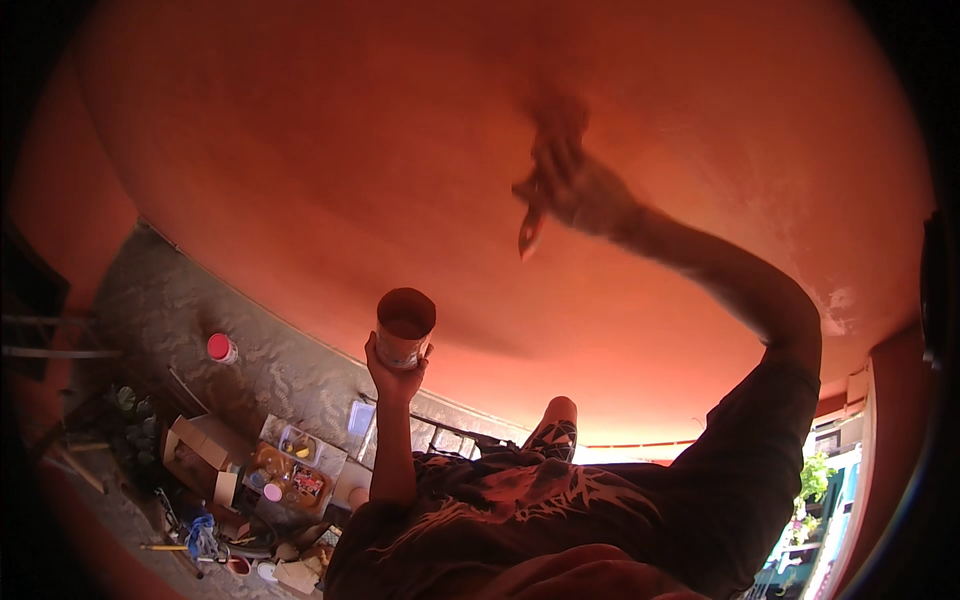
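Against the orange-red wall (330, 180), my raised right hand (575, 185) grips a paintbrush (530, 232). Its handle points down below my fingers, while the bristle end lies in dark blur above my hand at the wall. Lower and to the left, my left hand (395, 375) is wrapped round the base of a paint cup (405, 335), held upright with its mouth facing up. The inside of the cup looks dark reddish, and how much paint it holds I cannot make out.
On the patterned floor (280, 330) at left stands a white bucket with a red top (222, 348). An open cardboard box (200, 450), a tray of jars (295, 470), blue cord (203, 535) and loose clutter lie lower left. A dark metal rail (450, 432) runs near my legs.
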`<state>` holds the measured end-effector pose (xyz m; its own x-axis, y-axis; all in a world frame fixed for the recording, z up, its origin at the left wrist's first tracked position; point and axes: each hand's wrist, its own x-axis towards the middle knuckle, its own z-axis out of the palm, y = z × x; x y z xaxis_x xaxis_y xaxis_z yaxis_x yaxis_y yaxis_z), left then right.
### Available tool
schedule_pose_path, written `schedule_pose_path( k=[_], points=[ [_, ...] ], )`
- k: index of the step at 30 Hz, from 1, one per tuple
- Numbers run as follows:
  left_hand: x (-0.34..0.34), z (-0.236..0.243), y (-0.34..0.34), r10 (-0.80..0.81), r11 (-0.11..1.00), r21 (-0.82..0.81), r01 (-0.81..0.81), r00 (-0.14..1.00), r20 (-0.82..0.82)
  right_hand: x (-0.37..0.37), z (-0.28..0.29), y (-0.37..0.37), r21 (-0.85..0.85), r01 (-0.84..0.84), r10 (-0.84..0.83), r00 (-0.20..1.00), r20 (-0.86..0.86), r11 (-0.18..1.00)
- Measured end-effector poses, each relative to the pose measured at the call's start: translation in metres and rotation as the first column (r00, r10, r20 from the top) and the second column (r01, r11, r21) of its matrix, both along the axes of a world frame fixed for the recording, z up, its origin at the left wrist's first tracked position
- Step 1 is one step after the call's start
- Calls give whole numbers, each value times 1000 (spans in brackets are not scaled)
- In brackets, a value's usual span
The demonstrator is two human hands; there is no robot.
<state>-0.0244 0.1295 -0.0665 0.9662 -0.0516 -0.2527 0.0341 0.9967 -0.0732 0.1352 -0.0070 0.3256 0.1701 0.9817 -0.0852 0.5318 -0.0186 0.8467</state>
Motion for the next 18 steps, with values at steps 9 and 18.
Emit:
schedule_pose_path(
  k=[9, 18],
  points=[
    [-2, -20, 4, 15, 1000, -3, -15, 999, 41, 19, 17, 26, 293, 158, -82, 964, -255, 943],
    [-11, -14, -1, 68, 998, 1, -68, 998, 11, 46, 15, 43, 400, -105, 194, 963, -187, 910]
  ],
)
